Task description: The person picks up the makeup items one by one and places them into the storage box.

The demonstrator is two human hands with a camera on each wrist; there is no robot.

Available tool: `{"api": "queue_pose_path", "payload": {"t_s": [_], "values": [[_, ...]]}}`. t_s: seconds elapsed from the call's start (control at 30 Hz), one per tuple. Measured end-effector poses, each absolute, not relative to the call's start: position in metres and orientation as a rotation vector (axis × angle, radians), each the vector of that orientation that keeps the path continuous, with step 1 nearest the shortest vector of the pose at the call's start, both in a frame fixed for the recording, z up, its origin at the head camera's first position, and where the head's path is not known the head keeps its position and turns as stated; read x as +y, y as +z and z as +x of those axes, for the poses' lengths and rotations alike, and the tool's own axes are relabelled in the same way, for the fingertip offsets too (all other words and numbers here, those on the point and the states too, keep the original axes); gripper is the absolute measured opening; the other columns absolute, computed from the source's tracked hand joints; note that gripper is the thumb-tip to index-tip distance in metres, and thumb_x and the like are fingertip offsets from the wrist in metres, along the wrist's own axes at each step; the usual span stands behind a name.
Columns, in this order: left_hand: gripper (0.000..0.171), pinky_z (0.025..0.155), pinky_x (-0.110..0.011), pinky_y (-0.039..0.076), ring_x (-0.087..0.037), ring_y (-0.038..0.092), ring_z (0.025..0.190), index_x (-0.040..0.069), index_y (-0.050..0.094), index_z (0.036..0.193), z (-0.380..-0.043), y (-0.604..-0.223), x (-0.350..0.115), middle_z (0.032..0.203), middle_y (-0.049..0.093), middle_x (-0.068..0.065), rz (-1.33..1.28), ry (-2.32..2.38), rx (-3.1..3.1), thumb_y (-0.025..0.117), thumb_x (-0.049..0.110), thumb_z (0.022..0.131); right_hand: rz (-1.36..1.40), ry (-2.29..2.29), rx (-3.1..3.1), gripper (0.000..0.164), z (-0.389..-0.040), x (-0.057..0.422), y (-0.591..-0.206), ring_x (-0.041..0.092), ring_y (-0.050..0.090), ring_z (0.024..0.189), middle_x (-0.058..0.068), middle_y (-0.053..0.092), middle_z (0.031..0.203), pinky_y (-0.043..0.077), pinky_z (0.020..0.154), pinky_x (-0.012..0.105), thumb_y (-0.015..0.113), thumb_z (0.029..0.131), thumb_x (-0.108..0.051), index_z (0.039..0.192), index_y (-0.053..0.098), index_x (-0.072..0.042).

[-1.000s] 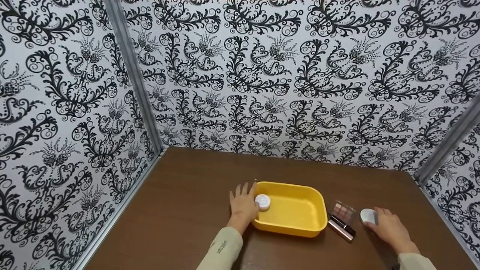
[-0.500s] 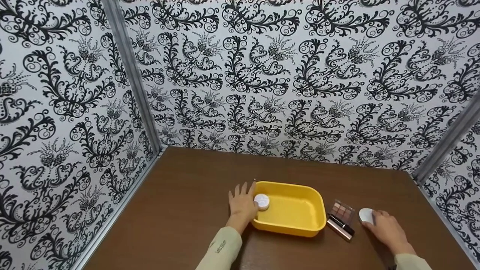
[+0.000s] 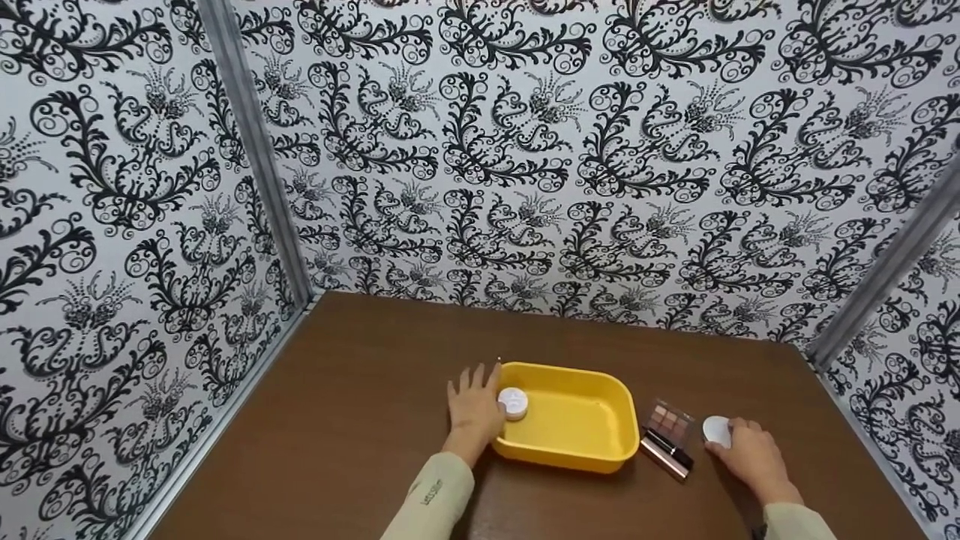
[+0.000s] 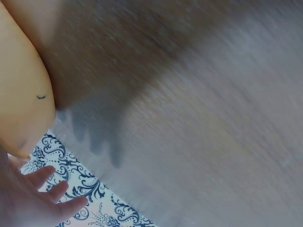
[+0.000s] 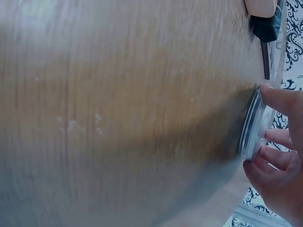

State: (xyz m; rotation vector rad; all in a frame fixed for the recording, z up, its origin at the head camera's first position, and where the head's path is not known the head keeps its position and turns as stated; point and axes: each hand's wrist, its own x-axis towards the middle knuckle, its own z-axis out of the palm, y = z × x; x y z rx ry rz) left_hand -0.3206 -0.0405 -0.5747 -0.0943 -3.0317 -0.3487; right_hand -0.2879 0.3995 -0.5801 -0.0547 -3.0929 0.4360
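My left hand [image 3: 475,409] rests at the left rim of a yellow plastic basket [image 3: 570,455]. Its fingers are spread and straight outside the wall, as the left wrist view also shows, and the thumb reaches over the rim. Beside that thumb, inside the basket, sits a small round white case [image 3: 513,403]. On the right, my right hand [image 3: 757,459] pinches a round, flat white compact [image 3: 717,431] between thumb and fingertips. In the right wrist view the compact [image 5: 252,125] stands edge-on with a clear, layered rim, at or just above the table.
Between basket and right hand lie an eyeshadow palette [image 3: 670,421], a black tube [image 3: 670,448] and a pink metallic tube [image 3: 664,459]. They are on a brown wooden table [image 3: 360,420]. Patterned wall panels [image 3: 465,165] enclose the back and sides.
The head view has shifted slightly, so everything sits a little further left in the picture. Both hands keep nearly the same places relative to the basket and the compact.
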Motion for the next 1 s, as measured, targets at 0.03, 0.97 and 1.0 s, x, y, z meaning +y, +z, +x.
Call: {"api": "queue_pose_path", "payload": {"t_s": [0.03,0.97,1.0], "values": [[0.064,0.118,-0.062,0.029,-0.036,0.035,0.146,0.026,0.035,0.155,-0.3211,-0.5751,-0.0406,0.157,0.041,-0.009,-0.097,-0.354,-3.031,0.058,0.035,0.096,-0.062,0.441,-3.086,0.073,-0.2879,0.3993,-0.5803,0.061,0.054,0.103,0.046,0.053,0.114,0.045,0.09,0.068,0.075,0.087,-0.034,0.121,0.049,0.025],[0.064,0.118,-0.062,0.027,-0.036,0.035,0.147,0.025,0.036,0.155,-0.3237,-0.5774,-0.0387,0.159,0.04,-0.009,-0.092,-0.365,-3.017,0.059,0.034,0.096,-0.02,0.489,-2.948,0.061,-0.2861,0.3964,-0.5802,0.056,0.057,0.096,0.041,0.056,0.109,0.047,0.085,0.066,0.076,0.081,-0.026,0.116,0.055,0.019],[0.064,0.118,-0.062,0.027,-0.037,0.035,0.147,0.025,0.036,0.155,-0.3232,-0.5773,-0.0386,0.159,0.04,-0.009,-0.093,-0.369,-3.017,0.059,0.034,0.096,-0.014,0.492,-2.941,0.061,-0.286,0.3949,-0.5791,0.056,0.057,0.097,0.041,0.056,0.11,0.047,0.085,0.066,0.076,0.081,-0.026,0.117,0.055,0.019]]}}
